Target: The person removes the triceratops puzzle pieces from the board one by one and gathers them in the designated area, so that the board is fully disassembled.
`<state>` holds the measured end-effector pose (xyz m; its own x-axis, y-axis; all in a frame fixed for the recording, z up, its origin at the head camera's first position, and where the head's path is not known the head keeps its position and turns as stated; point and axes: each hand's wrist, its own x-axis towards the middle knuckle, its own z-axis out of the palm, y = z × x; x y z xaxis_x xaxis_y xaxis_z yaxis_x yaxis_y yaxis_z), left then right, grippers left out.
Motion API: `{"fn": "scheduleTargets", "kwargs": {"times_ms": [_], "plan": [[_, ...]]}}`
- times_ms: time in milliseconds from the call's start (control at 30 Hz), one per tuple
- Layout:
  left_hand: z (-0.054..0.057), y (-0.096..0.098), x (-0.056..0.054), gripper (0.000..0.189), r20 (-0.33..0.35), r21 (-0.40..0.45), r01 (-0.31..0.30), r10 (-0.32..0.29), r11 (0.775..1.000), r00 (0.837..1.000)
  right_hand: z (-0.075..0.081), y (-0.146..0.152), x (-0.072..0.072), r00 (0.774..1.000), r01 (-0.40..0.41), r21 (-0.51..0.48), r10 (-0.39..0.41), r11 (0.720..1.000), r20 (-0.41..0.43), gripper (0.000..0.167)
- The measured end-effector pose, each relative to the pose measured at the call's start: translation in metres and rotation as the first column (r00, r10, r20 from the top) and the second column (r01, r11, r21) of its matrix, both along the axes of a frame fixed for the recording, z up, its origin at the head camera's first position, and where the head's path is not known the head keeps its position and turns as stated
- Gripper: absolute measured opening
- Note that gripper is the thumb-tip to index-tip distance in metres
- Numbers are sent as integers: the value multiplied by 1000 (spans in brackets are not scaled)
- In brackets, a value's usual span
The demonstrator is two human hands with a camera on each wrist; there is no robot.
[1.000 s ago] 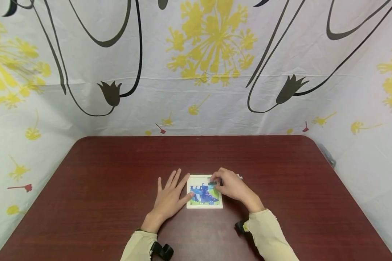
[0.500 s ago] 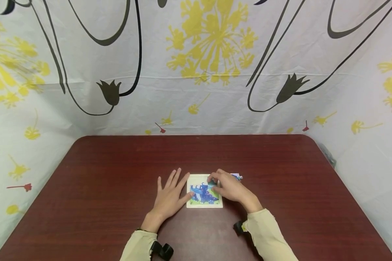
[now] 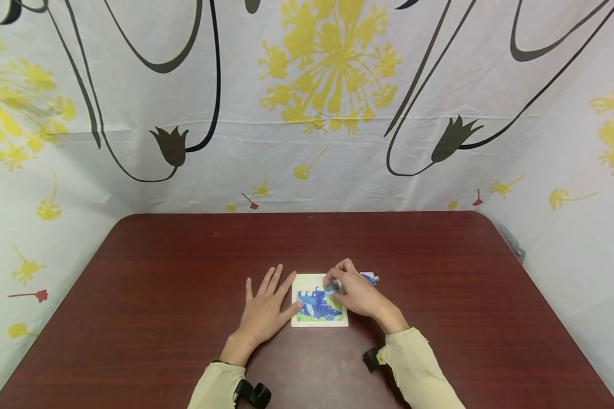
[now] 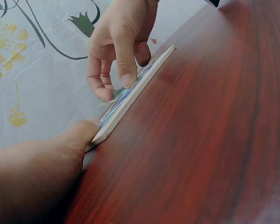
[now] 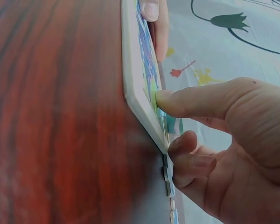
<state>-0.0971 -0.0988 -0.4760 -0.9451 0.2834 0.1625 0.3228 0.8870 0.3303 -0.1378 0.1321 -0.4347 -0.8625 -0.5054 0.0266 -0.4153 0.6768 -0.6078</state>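
A small square jigsaw puzzle in a pale wooden tray (image 3: 319, 324) lies on the table, its picture blue, purple and green. My left hand (image 3: 263, 315) lies spread at the tray's left side, its thumb resting on the left rim and fingers stretched forward. At the upper right of the tray, my right hand (image 3: 362, 292) pinches a teal puzzle piece (image 3: 331, 287) between thumb and fingers. In the right wrist view the teal piece (image 5: 177, 125) shows partly behind the thumb, which touches the puzzle; how far it sits in the tray is hidden.
Loose puzzle pieces (image 3: 370, 278) lie just beyond the right hand, partly covered by it. More edges of pieces (image 5: 167, 173) show beside the tray in the right wrist view. A patterned white cloth (image 3: 307, 187) hangs behind the dark red table (image 3: 184, 255).
My right hand has shifted slightly left over the tray's upper right with the teal piece, uncovering more of the loose pieces behind it. The left hand has stayed in place.
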Motion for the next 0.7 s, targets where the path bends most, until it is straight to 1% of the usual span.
{"fn": "scheduleTargets", "kwargs": {"times_ms": [233,467,700], "plan": [[0,0,0,70,-4,0,1,-1,1000,1000,1,-1,0,999,-2,20,3,1000,-42,20],[0,0,0,70,4,-14,-5,5,1000,1000,4,-2,-1,995,47,56,-42,997,-87,41],[1,1,0,71,18,-10,-10,11,1000,1000,7,-1,-1,989,47,60,-38,997,-140,33]]}}
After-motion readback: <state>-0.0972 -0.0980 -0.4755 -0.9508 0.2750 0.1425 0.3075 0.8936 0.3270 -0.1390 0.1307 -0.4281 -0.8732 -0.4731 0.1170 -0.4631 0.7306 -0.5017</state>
